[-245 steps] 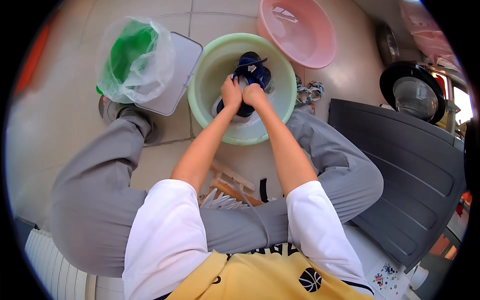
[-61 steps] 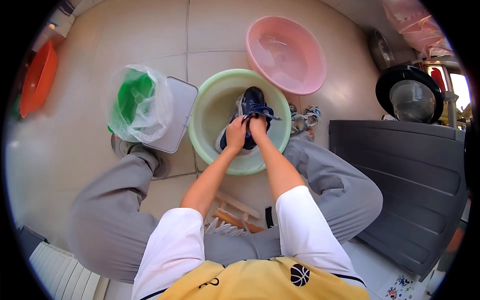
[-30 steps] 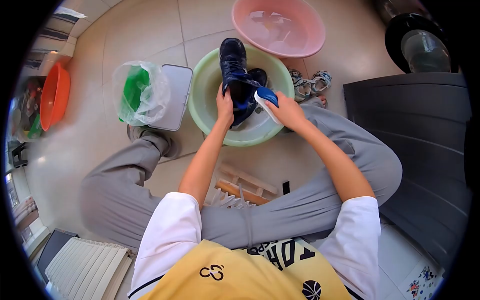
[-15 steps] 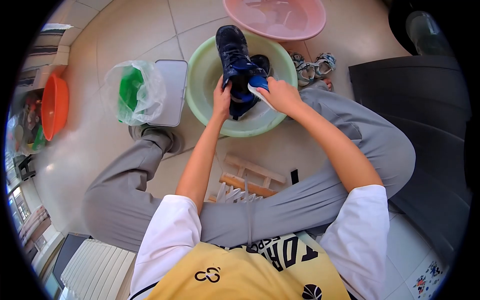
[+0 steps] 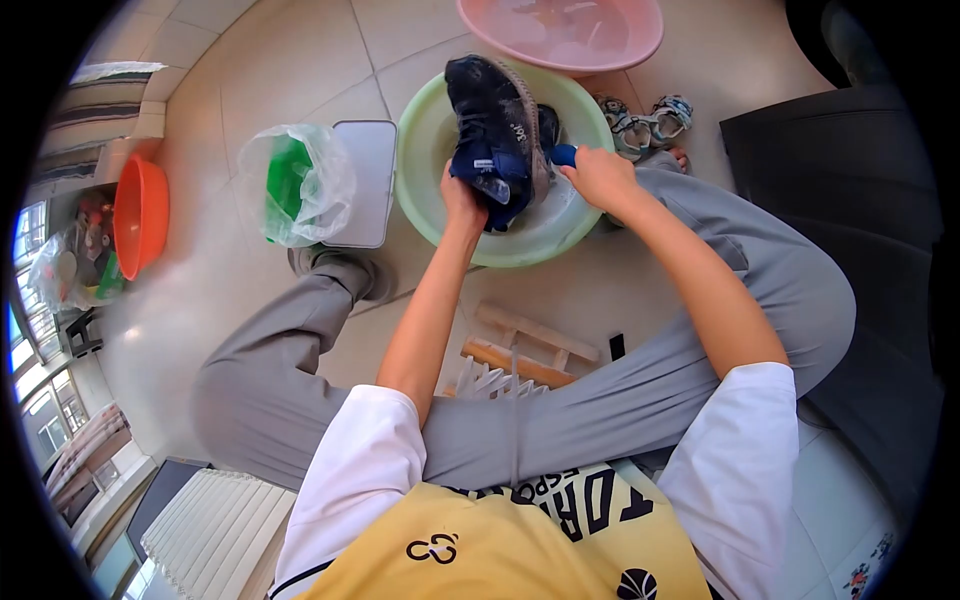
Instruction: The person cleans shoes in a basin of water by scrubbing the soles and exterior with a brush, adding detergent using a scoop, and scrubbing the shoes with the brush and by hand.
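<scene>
A dark blue sneaker, tilted on its side so its outer edge and sole rim face up, is held over the pale green basin. My left hand is closed around its heel end. In my right hand is a scrub brush with a blue back, gripped close to the sole side of the shoe; its bristles are mostly hidden. Part of a second dark shoe shows in the basin behind the first one. Whitish, soapy water lies in the basin.
Beyond the green basin stands a pink basin of water. Sandals lie to the right, near a black cabinet. On the left are a clear plastic bag, a grey lid and an orange basin. A wooden rack lies in front.
The sneaker has been rolled over, turning its opening away and its sole edge to the right. My right hand has drawn the brush out of the shoe's opening to its sole side.
</scene>
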Motion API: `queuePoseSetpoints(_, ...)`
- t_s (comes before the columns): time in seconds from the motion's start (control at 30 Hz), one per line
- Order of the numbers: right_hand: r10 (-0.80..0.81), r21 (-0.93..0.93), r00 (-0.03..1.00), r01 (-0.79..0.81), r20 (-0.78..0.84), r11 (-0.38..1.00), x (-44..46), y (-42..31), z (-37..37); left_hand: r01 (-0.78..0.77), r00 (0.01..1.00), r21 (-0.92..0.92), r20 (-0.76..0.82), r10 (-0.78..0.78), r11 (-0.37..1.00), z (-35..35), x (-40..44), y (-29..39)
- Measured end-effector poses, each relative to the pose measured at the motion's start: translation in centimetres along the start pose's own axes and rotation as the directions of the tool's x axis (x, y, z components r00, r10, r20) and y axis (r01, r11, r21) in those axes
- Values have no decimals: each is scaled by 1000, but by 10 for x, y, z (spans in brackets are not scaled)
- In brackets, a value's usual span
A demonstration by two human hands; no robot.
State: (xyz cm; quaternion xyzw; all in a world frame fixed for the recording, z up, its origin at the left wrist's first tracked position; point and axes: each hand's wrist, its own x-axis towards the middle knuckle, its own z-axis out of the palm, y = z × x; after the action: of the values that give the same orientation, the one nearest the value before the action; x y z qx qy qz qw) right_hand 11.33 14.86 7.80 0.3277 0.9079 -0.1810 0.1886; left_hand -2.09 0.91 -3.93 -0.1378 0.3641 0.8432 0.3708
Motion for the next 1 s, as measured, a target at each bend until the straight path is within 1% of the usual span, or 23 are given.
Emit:
queuePoseSetpoints(0.03, 10, -4, 1000, -10, 0, 1000, 0, 0, -2, -65, 994, 164, -80, 79, 984, 11, -10, 0)
queuePoseSetpoints(0.07, 19, -9, 1000, -19, -1, 1000, 0, 0, -3, -71, 994, 344, -57, 96, 936, 8, -9, 0)
queuePoseSetpoints(0.1, 18, -6, 1000, -18, -2, 1000, 1, 1, -2, -79, 993, 510, -31, 111, 857, 7, -8, 1)
queuePoseSetpoints(0.13, 26, 8, 1000, -26, -2, 1000, 1, 2, -2, -81, 993, 512, -30, 113, 855, 8, -6, -1)
queuePoseSetpoints(0.2, 31, 25, 1000, -31, 1, 999, 1, 4, -1, -72, 967, 673, -132, 216, 736, 11, -3, -9)
queuePoseSetpoints(0.23, 22, 22, 1000, -22, 1, 1000, 1, 5, 0, -74, 967, 673, -132, 218, 735, 7, -2, -10)
queuePoseSetpoints(0.3, 16, 19, 1000, -16, -5, 1000, 1, 5, -1, -155, 963, 528, -109, 247, 835, 8, -3, -11)
queuePoseSetpoints(0.33, 29, 44, 1000, -28, -6, 999, 1, 5, 0, -175, 960, 574, -81, 268, 800, 12, -9, -7)
queuePoseSetpoints(0.4, 40, 64, 999, -39, -11, 997, 2, 6, 0, -195, 959, 578, -58, 279, 792, 11, -4, -1)
queuePoseSetpoints(0.47, 65, 132, 998, -64, -1, 989, 5, 6, 0, -217, 956, 586, -34, 291, 781, 9, 0, 0)
queuePoseSetpoints(0.53, 74, 154, 997, -71, -10, 985, 7, 5, 0, -250, 948, 666, 23, 317, 702, 8, 1, 1)
queuePoseSetpoints(0.57, 85, 176, 996, -80, -17, 981, 7, 4, -1, -254, 948, 664, 26, 318, 703, 8, 1, 0)
queuePoseSetpoints(0.63, 67, 181, 998, -67, 3, 981, 10, 3, 0, -271, 925, 754, 32, 378, 599, 3, -1, -4)
queuePoseSetpoints(0.67, 50, 188, 999, -53, 21, 981, 10, 4, 0, -273, 925, 751, 33, 379, 602, 2, -3, -9)
queuePoseSetpoints(0.73, 49, 155, 998, -53, 28, 987, 8, 4, -2, -303, 889, 824, 64, 453, 478, 11, -18, -14)
queuePoseSetpoints(0.77, 47, 125, 998, -52, 40, 991, 7, 3, -1, -300, 890, 824, 60, 452, 481, 9, -17, -16)
queuePoseSetpoints(0.83, 72, 147, 997, -76, 32, 986, 9, 7, 4, -137, 939, 877, -33, 342, 461, -5, -6, -24)
queuePoseSetpoints(0.87, 99, 171, 995, -101, 20, 980, 10, 9, 7, -150, 930, 897, -14, 367, 416, -12, 0, -28)
queuePoseSetpoints(0.9, 98, 170, 995, -100, 20, 980, 10, 9, 9, -151, 930, 896, -15, 368, 417, -6, -7, -23)
queuePoseSetpoints(0.93, 85, 184, 996, -86, 14, 979, 11, 10, 10, -329, 804, 940, 230, 549, 88, 9, -21, -14)
queuePoseSetpoints(0.97, 72, 200, 997, -72, 7, 977, 11, 12, 10, -421, 616, 866, 491, 616, -269, 19, -29, -8)
queuePoseSetpoints(1.0, 74, 199, 997, -74, 6, 977, 11, 12, 12, -451, 744, 841, 539, 394, -299, 19, -29, 0)
